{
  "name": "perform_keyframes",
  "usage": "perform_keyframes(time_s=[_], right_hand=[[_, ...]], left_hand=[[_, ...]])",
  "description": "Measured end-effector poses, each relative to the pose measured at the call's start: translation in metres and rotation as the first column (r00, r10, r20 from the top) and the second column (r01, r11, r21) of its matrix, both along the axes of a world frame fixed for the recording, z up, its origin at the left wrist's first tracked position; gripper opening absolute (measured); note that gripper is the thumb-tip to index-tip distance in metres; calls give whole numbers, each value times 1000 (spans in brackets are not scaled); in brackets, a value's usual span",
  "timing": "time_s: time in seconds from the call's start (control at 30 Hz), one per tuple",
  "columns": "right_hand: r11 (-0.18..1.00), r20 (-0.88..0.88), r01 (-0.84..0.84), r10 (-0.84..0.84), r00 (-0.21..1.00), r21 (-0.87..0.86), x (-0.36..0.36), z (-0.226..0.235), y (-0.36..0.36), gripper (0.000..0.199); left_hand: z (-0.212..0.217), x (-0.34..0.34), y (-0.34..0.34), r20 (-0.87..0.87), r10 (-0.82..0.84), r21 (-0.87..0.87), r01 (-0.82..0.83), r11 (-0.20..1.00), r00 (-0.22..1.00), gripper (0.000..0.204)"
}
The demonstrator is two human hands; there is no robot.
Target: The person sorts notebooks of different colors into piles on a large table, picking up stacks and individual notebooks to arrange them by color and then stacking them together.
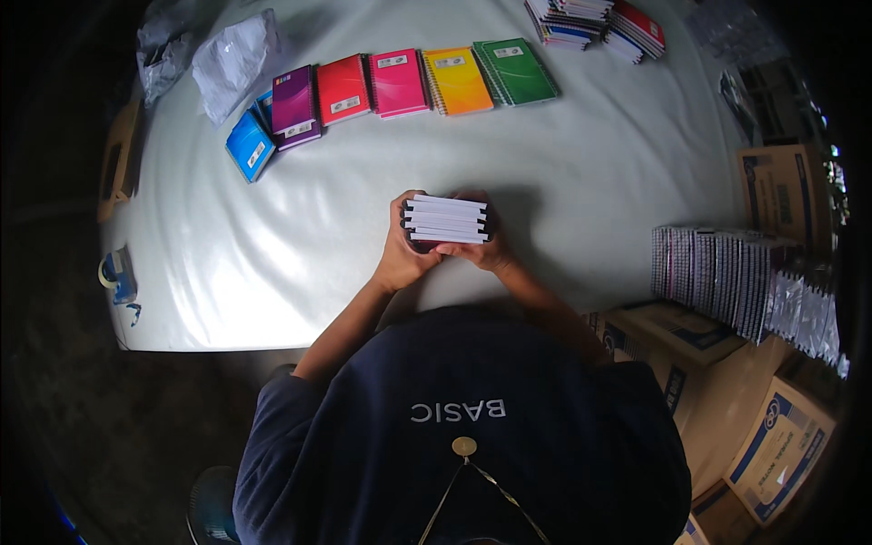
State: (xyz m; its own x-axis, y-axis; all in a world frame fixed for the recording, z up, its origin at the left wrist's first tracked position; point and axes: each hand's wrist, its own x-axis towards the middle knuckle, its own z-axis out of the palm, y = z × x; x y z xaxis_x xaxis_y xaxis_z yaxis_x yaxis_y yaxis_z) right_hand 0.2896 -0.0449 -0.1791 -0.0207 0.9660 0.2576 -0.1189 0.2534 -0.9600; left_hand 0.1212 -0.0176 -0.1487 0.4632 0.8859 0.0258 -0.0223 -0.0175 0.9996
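Observation:
Between my two hands is a stack of spiral notebooks, held over the near middle of the table with its white page edges facing up. My left hand wraps its left side, and my right hand grips the right side, a thumb lying along the near face. The covers in the stack are mostly hidden. Beyond, a row of notebooks lies on the table: blue, purple, red, pink, yellow and green.
Stacked notebooks stand at the far right of the white-covered table. Crumpled plastic lies far left, a tape dispenser at the left edge. Many upright spiral notebooks and cardboard boxes are on my right.

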Motion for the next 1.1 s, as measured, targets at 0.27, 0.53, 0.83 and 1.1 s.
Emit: perform_keyframes(time_s=[0.27,0.53,0.83,1.1], right_hand=[[985,320,82,-128,939,155,6,2,3,59],[993,321,-114,109,941,-3,17,-1,11,65],[786,-532,-182,-209,821,-591,13,3,28,44],[783,-558,-149,-282,780,-604,-5,2,23,38]], left_hand=[[-6,-18,12,-207,-79,191,120,974,975,64],[-10,-24,13,-318,-124,80,157,984,940,66],[20,-74,197,-684,531,595,-38,803,501,65],[18,-89,226,-879,474,473,-41,880,39,28]])
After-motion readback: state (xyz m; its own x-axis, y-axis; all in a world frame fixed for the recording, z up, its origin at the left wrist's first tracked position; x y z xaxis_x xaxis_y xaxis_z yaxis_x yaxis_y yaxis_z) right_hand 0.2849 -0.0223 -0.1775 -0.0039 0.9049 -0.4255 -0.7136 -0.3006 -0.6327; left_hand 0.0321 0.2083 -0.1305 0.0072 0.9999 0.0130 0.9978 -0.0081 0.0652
